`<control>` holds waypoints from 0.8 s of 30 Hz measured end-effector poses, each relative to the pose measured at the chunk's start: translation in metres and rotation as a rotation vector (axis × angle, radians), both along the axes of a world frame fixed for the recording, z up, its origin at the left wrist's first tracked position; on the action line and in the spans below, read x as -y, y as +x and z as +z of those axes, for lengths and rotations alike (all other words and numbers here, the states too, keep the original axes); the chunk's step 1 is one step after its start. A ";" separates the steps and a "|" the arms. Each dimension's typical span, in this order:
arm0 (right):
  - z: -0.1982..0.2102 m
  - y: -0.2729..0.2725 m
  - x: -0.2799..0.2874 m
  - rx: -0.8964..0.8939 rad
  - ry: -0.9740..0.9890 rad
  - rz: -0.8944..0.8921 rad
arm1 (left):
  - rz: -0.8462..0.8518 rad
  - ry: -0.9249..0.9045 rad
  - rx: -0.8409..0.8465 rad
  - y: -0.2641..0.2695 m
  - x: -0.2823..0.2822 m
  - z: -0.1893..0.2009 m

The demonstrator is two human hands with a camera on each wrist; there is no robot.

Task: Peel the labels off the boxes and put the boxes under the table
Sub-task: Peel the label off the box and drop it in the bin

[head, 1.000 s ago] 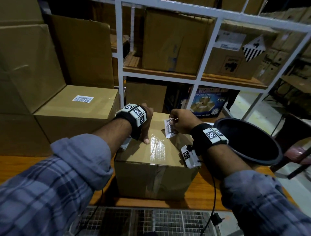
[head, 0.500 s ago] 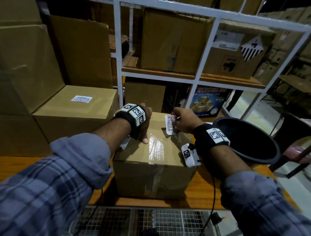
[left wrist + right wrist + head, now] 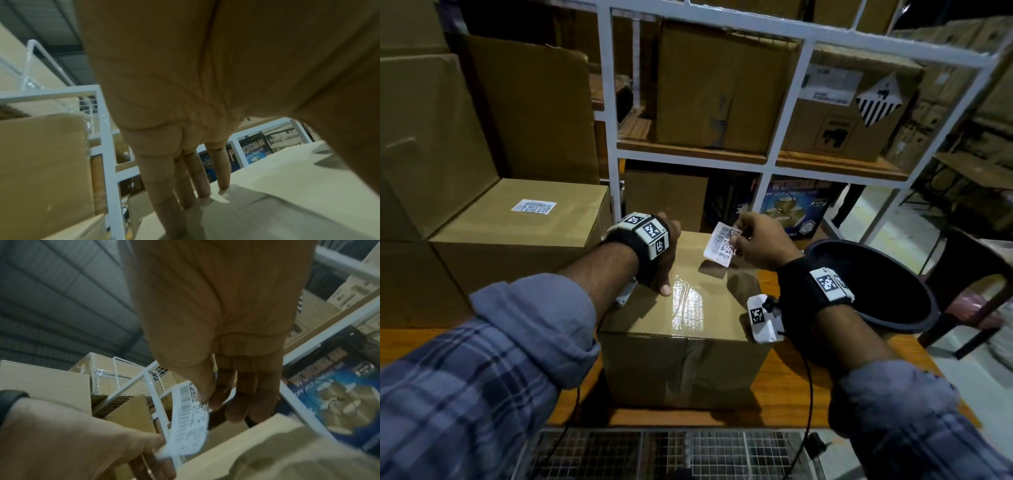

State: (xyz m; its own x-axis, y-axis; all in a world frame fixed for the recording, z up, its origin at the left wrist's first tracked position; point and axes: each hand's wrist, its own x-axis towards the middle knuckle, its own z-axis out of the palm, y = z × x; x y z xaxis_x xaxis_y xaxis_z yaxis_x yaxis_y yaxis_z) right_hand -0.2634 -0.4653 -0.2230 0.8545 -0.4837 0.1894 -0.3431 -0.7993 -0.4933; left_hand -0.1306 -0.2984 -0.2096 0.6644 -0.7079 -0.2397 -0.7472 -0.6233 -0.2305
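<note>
Label [image 3: 723,243] now off box [image 3: 685,346].

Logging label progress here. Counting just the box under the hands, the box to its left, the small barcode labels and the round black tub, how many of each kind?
Cardboard boxes: 2, taped box, left box
Barcode labels: 2, peeled label in the right hand, stuck label on left box
Black tubs: 1, black tub
Total: 5
</note>
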 end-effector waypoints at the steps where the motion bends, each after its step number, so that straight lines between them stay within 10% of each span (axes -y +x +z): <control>1: 0.001 -0.003 0.002 -0.002 0.008 -0.002 | -0.002 0.004 -0.002 -0.001 0.001 0.002; 24: -0.062 -0.154 0.150 0.095 0.178 -0.655 | -0.137 0.070 0.041 -0.008 0.013 0.008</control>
